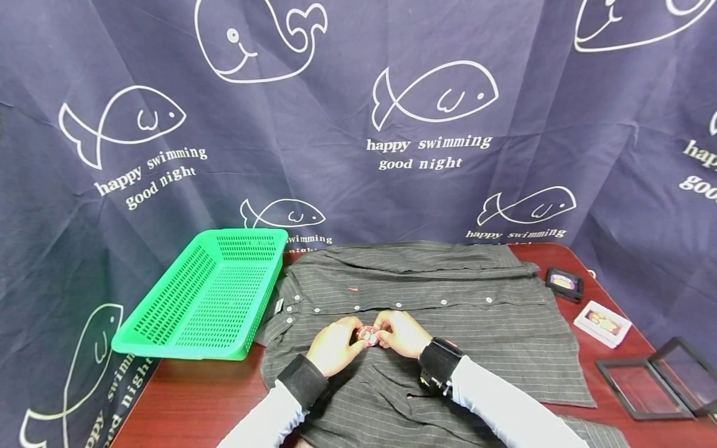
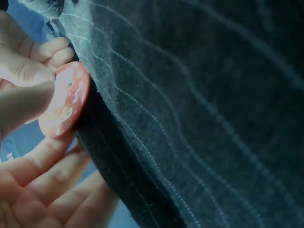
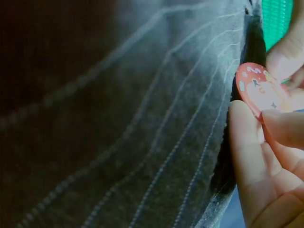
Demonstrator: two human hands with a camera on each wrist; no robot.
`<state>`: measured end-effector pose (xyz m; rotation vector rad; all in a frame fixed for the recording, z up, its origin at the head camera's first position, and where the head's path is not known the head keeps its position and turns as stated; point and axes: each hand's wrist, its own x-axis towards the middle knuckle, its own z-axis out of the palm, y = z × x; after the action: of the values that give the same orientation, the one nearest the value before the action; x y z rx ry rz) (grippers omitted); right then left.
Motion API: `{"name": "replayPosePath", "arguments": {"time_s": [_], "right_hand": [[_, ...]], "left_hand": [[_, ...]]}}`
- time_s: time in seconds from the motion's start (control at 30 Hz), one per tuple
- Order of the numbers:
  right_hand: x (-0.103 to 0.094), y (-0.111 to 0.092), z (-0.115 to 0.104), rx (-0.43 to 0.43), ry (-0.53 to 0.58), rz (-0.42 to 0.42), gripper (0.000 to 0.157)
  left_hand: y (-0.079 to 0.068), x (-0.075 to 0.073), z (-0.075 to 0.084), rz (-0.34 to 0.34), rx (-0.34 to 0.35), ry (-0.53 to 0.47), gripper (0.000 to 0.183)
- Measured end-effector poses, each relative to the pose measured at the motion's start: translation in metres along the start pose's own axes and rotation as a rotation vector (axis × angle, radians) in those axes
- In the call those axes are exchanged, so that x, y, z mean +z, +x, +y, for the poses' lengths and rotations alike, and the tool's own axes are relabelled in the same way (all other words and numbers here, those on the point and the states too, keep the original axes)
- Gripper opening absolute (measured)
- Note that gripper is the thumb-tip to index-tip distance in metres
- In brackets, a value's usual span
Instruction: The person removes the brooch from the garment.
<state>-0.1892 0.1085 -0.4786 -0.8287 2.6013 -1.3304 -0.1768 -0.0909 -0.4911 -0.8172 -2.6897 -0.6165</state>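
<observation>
Both hands meet over a dark grey pinstriped shirt (image 1: 493, 345) spread on the table. Between them is a small round red pin badge (image 1: 367, 336) with a printed picture; its glossy face also shows in both wrist views. My left hand (image 1: 332, 346) grips the badge from its left side, thumb and fingers at the rim. From the other side my right hand (image 1: 404, 333) pinches it, with its thumb on the face. In the left wrist view the badge (image 2: 71, 97) lies right at a fold of the striped cloth. Its back is hidden.
A green plastic basket (image 1: 126, 336) stands on the left of the red-brown table (image 1: 207, 398). Along the right side lie a dark framed item (image 1: 564, 284), a white box with a picture (image 1: 602, 323) and an opened clear-paned case (image 1: 644, 389). A navy fish-print curtain (image 1: 336, 137) hangs behind.
</observation>
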Motion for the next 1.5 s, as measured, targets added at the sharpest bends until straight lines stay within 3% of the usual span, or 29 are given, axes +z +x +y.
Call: {"name": "replayPosePath", "arguments": {"time_s": [0.23,0.5,0.83,1.2,1.5], "right_hand": [[0.0,0.0,0.0,0.043,0.062,0.005,0.006],[0.002,-0.001,-0.002,0.093,0.089,-0.007,0.006],[0.003,-0.002,-0.003,0.145,0.117,-0.03,0.009],[0.001,-0.003,-0.002,0.158,0.174,-0.062,0.01],[-0.002,-0.005,0.0,0.117,0.252,-0.092,0.01]], "left_hand": [[-0.006,0.002,-0.003,-0.1,-0.005,0.09,0.048],[-0.007,-0.004,0.003,-0.194,-0.025,0.1,0.051],[-0.006,0.003,0.002,-0.273,-0.071,0.187,0.062],[-0.008,-0.001,0.007,-0.306,-0.055,0.235,0.062],[-0.008,-0.002,0.009,-0.309,-0.054,0.254,0.062]]}}
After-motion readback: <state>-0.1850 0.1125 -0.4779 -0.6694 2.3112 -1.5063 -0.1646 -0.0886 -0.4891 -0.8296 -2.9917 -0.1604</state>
